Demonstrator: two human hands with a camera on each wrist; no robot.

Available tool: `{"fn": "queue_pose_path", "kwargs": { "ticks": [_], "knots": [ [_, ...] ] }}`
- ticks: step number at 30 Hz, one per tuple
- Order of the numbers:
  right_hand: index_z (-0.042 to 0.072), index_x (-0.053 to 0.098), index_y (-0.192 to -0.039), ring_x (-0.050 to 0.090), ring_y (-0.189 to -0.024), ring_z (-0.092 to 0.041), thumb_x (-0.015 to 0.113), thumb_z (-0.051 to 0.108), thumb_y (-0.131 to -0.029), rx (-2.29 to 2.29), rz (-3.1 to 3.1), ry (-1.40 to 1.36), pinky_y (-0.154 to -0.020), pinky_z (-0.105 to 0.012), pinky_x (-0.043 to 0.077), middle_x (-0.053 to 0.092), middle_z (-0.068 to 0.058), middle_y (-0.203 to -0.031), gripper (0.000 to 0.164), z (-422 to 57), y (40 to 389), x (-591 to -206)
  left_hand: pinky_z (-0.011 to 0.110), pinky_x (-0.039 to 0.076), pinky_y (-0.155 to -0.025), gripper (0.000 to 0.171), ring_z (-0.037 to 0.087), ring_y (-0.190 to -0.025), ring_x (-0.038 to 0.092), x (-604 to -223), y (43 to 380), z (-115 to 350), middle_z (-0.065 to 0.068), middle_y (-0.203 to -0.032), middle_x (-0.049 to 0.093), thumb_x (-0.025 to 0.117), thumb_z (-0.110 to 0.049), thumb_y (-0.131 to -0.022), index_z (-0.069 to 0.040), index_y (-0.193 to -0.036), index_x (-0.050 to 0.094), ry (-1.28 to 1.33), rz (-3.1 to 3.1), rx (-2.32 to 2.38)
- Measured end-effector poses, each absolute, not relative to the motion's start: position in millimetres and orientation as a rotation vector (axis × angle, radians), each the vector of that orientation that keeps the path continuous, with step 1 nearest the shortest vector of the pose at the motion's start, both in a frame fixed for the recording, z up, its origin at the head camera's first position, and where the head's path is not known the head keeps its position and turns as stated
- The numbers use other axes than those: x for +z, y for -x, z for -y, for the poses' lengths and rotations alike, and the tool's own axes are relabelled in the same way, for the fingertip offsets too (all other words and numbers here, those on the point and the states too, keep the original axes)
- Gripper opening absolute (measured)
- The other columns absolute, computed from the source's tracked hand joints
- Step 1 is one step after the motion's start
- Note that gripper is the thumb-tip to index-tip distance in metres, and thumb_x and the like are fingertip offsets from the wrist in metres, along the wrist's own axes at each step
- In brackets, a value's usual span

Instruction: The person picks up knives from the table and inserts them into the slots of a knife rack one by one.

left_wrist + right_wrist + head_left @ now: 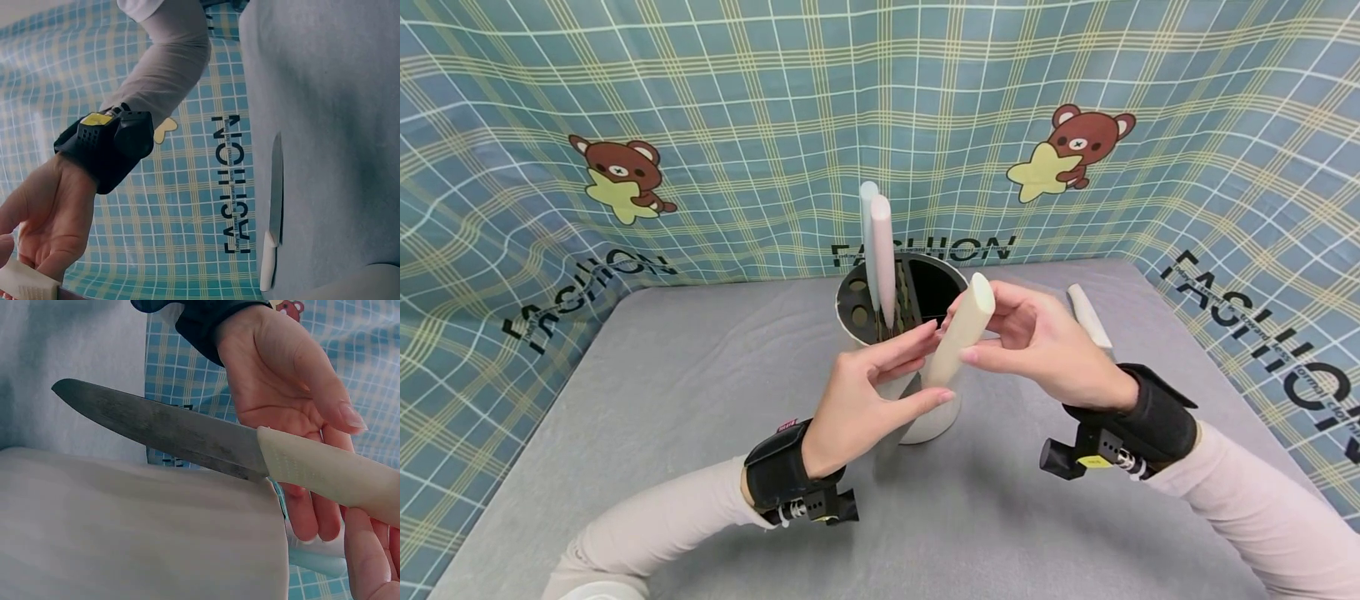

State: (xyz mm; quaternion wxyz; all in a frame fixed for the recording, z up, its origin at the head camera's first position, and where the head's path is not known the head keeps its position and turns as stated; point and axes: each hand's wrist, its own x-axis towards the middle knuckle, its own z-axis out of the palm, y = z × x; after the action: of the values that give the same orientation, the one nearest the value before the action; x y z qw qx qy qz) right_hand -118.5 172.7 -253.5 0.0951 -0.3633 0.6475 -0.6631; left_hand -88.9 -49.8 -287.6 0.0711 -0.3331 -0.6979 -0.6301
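Pinched between the thumb and fingers of my right hand point(1037, 337) is a kitchen knife with a cream handle point(961, 329). Its dark blade point(162, 428) points down in the head view, beside the outer wall of a white round knife holder point(931, 421). My left hand point(868, 396) is spread around the handle's lower end, thumb apart from it; whether its fingertips touch the handle I cannot tell. Two knives stand in the holder's black top, one with a pink handle point(883, 258) and one with a light blue handle point(868, 217).
A second knife with a white handle point(1087, 317) lies on the grey cloth table point(715, 350), right of the holder; its blade point(276, 194) shows in the left wrist view. Plaid curtains point(775, 125) hang behind the table and at both sides.
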Motion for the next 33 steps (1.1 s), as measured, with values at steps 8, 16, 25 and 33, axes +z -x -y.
{"fn": "queue_pose_path", "kwargs": {
  "ticks": [8,16,25,33],
  "knots": [
    [0.004,0.058,-0.119,0.059,-0.101,-0.017,0.062,-0.008,-0.09,-2.008,-1.853,1.099,-0.085,-0.024,0.06,0.062,-0.005,-0.11,0.031,-168,118,-256,0.03,0.057,-0.098,0.058,0.021,-0.113,0.065,-287,90,49,0.017,-0.127,0.063,0.076,0.006,-0.079,0.004,-0.133,0.057,0.98,2.124,-1.886],
    [0.002,0.055,-0.122,0.058,-0.106,-0.018,0.061,-0.008,-0.091,-1.966,-1.889,1.082,-0.089,-0.026,0.059,0.06,-0.007,-0.114,0.033,-169,117,-258,0.029,0.059,-0.095,0.058,0.021,-0.107,0.067,-289,92,49,0.018,-0.123,0.065,0.076,0.006,-0.079,0.004,-0.134,0.056,0.994,2.142,-1.853],
    [-0.003,0.05,-0.135,0.054,-0.123,-0.022,0.064,-0.007,-0.089,-2.041,-2.04,0.99,-0.1,-0.027,0.054,0.056,-0.009,-0.131,0.049,-166,106,-263,0.027,0.06,-0.092,0.052,0.017,-0.107,0.067,-292,93,54,0.015,-0.121,0.067,0.077,0.001,-0.081,0.002,-0.13,0.061,1.021,2.183,-1.739],
    [-0.006,0.051,-0.134,0.055,-0.125,-0.024,0.059,-0.009,-0.092,-2.229,-1.968,0.884,-0.103,-0.028,0.053,0.06,-0.011,-0.13,0.043,-160,99,-274,0.021,0.06,-0.088,0.045,0.019,-0.105,0.068,-293,94,57,0.014,-0.117,0.068,0.08,-0.002,-0.078,0.003,-0.121,0.067,1.035,2.228,-1.52]
  ]
}}
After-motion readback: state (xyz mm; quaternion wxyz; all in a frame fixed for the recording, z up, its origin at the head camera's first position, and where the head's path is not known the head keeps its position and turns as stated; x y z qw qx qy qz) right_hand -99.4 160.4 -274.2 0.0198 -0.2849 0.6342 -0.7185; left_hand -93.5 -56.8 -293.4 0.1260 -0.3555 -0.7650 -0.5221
